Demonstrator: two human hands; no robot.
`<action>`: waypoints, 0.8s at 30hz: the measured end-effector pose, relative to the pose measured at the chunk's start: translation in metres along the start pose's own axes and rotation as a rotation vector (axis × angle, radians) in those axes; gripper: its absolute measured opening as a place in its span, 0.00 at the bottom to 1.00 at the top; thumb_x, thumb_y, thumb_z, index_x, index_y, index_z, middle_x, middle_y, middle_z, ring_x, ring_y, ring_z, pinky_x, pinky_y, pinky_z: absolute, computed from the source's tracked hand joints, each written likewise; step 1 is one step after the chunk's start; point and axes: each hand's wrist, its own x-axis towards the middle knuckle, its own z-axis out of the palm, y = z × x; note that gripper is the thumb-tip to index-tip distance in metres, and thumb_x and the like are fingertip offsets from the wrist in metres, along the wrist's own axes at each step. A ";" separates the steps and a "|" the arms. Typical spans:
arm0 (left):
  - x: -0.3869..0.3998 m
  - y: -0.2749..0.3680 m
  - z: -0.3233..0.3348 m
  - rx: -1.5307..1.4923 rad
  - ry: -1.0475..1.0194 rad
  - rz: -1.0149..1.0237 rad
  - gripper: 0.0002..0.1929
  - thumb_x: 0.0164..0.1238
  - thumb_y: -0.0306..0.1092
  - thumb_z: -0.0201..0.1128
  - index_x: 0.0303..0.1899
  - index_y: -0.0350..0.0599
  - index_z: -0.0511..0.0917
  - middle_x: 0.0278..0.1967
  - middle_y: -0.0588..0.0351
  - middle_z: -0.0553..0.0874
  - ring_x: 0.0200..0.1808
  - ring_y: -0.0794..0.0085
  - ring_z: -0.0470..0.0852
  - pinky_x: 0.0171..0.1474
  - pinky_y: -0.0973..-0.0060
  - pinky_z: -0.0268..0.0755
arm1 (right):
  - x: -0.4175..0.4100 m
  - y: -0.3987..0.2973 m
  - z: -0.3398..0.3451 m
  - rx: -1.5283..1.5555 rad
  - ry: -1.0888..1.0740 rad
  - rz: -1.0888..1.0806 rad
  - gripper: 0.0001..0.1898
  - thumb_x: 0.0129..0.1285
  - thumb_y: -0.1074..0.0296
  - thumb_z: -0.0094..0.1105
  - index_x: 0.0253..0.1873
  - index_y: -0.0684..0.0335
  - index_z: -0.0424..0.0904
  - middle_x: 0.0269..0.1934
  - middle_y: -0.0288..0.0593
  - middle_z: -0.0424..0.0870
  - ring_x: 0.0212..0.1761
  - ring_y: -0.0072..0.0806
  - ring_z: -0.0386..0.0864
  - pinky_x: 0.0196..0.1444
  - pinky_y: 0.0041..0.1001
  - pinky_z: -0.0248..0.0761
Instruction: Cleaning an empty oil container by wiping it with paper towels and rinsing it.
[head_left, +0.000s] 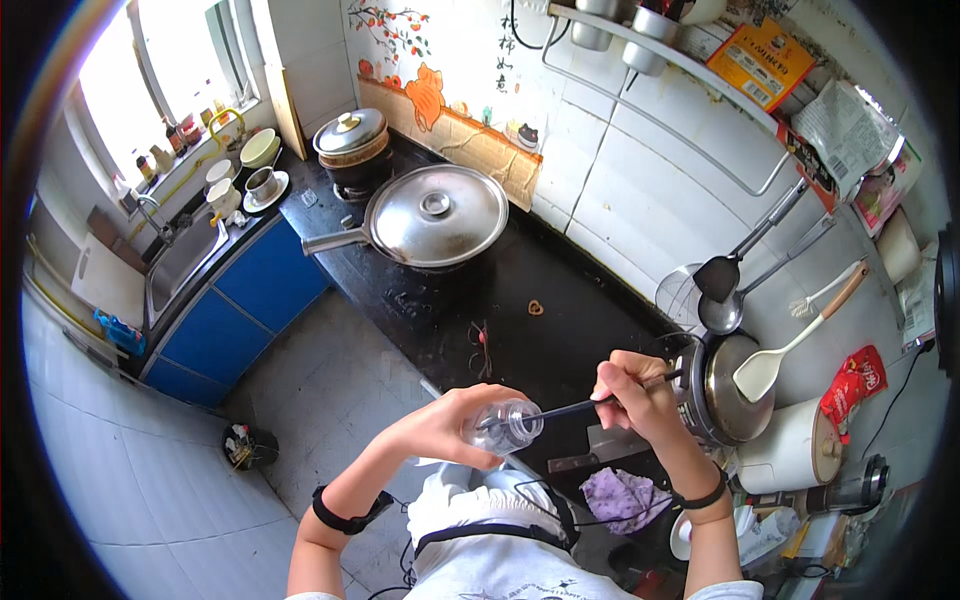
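My left hand (435, 424) grips a small clear bottle (517, 426), tilted so that its mouth faces right. In my right hand (641, 394) is a thin dark stick, perhaps chopsticks (570, 409); the near end passes into the bottle's mouth. How far it reaches inside is hard to tell. Both hands are over the front of the black countertop (555, 352). Below the right hand lies a cleaver (616, 444), partly covered by the forearm, with a crumpled purple cloth (624, 501) beside it.
A lidded wok (439, 217) and a lidded pot (352, 142) stand farther back. A rice cooker (731, 390) is at the right, below hanging ladles and spatulas. Small loose items, including a brown ring (535, 307), lie on the counter. The sink (187, 262) is at the left.
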 end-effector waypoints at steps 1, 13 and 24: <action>0.001 0.002 0.000 -0.091 -0.067 -0.027 0.37 0.40 0.40 0.70 0.58 0.39 0.71 0.52 0.51 0.80 0.52 0.66 0.78 0.62 0.70 0.65 | 0.001 -0.003 0.003 -0.027 -0.013 0.031 0.18 0.68 0.62 0.55 0.23 0.62 0.73 0.13 0.34 0.73 0.11 0.11 0.65 0.12 0.14 0.51; 0.025 0.011 -0.001 -0.336 -0.352 -0.173 0.31 0.46 0.40 0.66 0.54 0.34 0.75 0.46 0.50 0.83 0.48 0.70 0.79 0.56 0.73 0.69 | 0.009 0.000 -0.003 -0.101 -0.268 0.032 0.18 0.68 0.58 0.56 0.27 0.64 0.78 0.16 0.31 0.73 0.16 0.11 0.66 0.17 0.15 0.54; 0.027 0.001 0.014 -0.592 -0.474 -0.189 0.32 0.48 0.40 0.59 0.56 0.29 0.72 0.47 0.44 0.83 0.46 0.65 0.81 0.53 0.72 0.73 | 0.008 0.003 -0.003 0.019 -0.267 0.303 0.14 0.64 0.66 0.59 0.25 0.61 0.71 0.16 0.31 0.73 0.14 0.12 0.69 0.14 0.14 0.52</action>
